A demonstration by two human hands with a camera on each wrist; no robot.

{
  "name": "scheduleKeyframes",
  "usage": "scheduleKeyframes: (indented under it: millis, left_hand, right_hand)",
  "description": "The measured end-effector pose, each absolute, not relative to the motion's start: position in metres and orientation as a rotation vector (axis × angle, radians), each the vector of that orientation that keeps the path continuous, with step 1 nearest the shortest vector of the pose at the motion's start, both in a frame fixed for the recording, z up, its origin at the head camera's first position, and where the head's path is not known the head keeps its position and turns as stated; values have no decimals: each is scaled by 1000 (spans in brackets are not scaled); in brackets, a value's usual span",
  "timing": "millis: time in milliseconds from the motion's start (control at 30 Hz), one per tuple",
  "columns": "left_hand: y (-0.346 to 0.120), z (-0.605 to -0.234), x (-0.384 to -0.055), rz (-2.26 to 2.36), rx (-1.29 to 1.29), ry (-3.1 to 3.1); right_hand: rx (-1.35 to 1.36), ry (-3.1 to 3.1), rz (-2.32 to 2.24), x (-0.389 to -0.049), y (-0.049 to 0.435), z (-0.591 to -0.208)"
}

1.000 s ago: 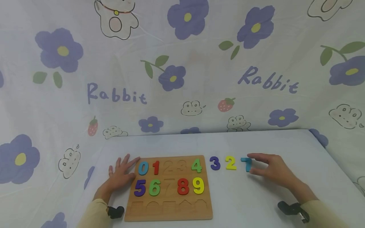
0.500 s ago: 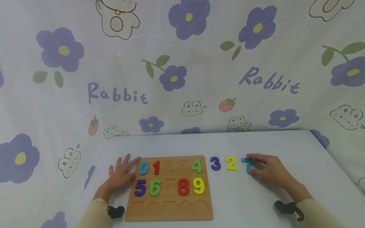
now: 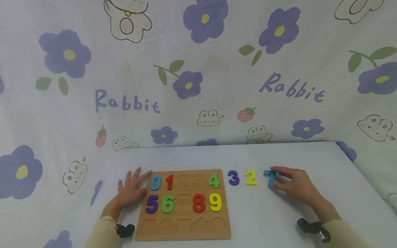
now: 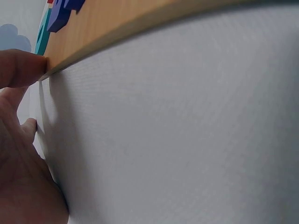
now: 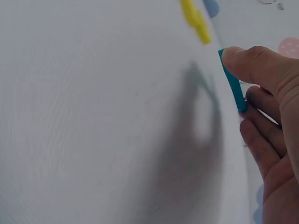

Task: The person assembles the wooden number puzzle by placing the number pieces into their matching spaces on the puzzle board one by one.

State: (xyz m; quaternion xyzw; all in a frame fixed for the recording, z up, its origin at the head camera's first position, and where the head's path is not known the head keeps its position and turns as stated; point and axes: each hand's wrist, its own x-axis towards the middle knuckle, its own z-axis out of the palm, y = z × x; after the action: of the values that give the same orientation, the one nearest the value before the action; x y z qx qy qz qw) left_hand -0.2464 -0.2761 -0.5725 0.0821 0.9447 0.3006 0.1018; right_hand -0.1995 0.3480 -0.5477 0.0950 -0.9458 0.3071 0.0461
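Observation:
My right hand (image 3: pixel 296 184) pinches a blue number 7 (image 3: pixel 271 179) between thumb and fingers. In the right wrist view, the 7 (image 5: pixel 232 84) appears raised off the table, with a shadow below. My left hand (image 3: pixel 131 191) lies with spread fingers at the left edge of a wooden number board (image 3: pixel 183 230), its thumb and index finger touching that edge. The left wrist view shows the thumb (image 4: pixel 23 69) against the board's side (image 4: pixel 121 35). Several coloured numbers sit on the board, among them a blue 0 (image 3: pixel 155 183) and a red 8 (image 3: pixel 199 203). Outlines of 2, 3 and 7 show bare wood.
A purple 3 (image 3: pixel 233 178) and a yellow 2 (image 3: pixel 251 177) lie on the white table (image 3: pixel 263 220) between the board and my right hand. Shallow shape outlines run along the board's front. A patterned cloth (image 3: pixel 223 86) hangs behind the table.
The blue 7 has tilted and turned a little in my right hand, which has shifted slightly. The left hand and the board have stayed in place.

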Motion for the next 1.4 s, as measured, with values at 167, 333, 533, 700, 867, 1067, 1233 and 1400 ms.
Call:
scheduleKeyframes:
  millis: [167, 333, 533, 700, 867, 1067, 1233, 1400]
  left_hand:
    - [-276, -569, -243, 889, 242, 2792]
    - [-276, -567, -241, 917, 247, 2796]
    - [-271, -555, -239, 854, 200, 2757]
    - [-271, -558, -242, 827, 201, 2754]
    - [-276, -569, -246, 880, 233, 2780]
    - [-274, -568, -246, 887, 226, 2773]
    - [-277, -575, -250, 871, 226, 2794]
    - [-277, -575, -249, 873, 223, 2787]
  right_hand:
    - [271, -2865, 907, -183, 334, -525]
    - [248, -2859, 891, -166, 311, -497]
    - [220, -2882, 894, -151, 285, -475]
    - [236, -2871, 902, -143, 262, -463]
    - [273, -2852, 932, -140, 233, -452]
    - [317, -2844, 1007, -142, 202, -447]
    - [384, -2821, 1082, -145, 177, -448]
    - [497, -2792, 1154, -150, 152, -456]
